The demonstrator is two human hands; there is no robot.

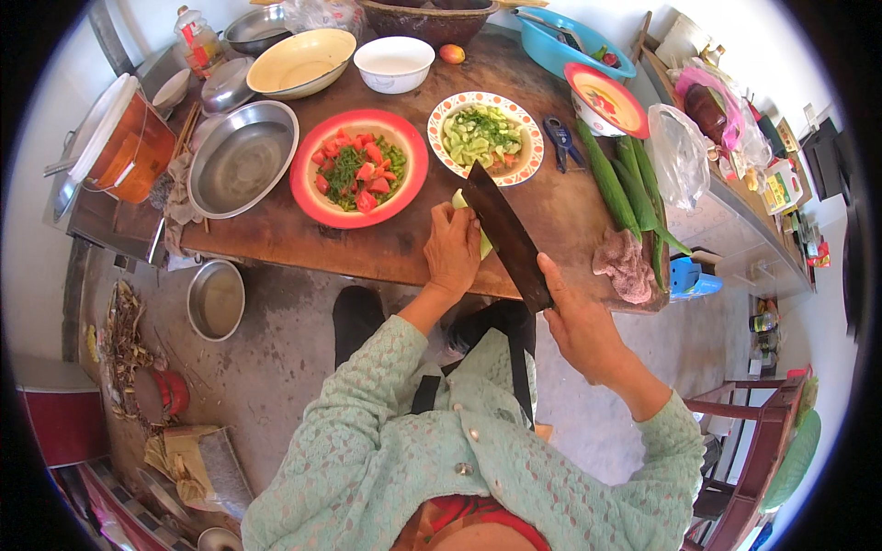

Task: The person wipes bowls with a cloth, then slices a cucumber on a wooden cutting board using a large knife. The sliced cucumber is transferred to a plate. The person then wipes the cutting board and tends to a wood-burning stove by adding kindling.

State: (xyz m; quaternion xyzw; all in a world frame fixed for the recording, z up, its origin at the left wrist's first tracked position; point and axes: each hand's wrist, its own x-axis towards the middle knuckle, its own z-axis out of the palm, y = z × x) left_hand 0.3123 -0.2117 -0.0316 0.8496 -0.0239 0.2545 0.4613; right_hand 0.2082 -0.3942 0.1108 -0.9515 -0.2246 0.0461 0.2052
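Observation:
My left hand (452, 248) is closed around a pale green piece of cucumber (485, 244) at the table's near edge; most of the piece is hidden by my fingers and the blade. My right hand (584, 323) grips a dark cleaver (505, 241). Its broad blade slants up and left, over or against the cucumber, its tip close to an orange-patterned plate (438, 165). On that plate lie chopped pale green pieces (473, 138) with shredded herbs. A red-rimmed basin (413, 151) to the left holds cut tomato (367, 170), herbs and chopped greens.
Whole cucumbers (608, 184), a pinkish cloth (627, 264) and a blue-handled tool (559, 142) lie on the right. A metal basin (241, 156), an orange bucket (136, 161) and a cream basin (303, 61) stand left. Behind are a white bowl (395, 64) and a blue basin (559, 41).

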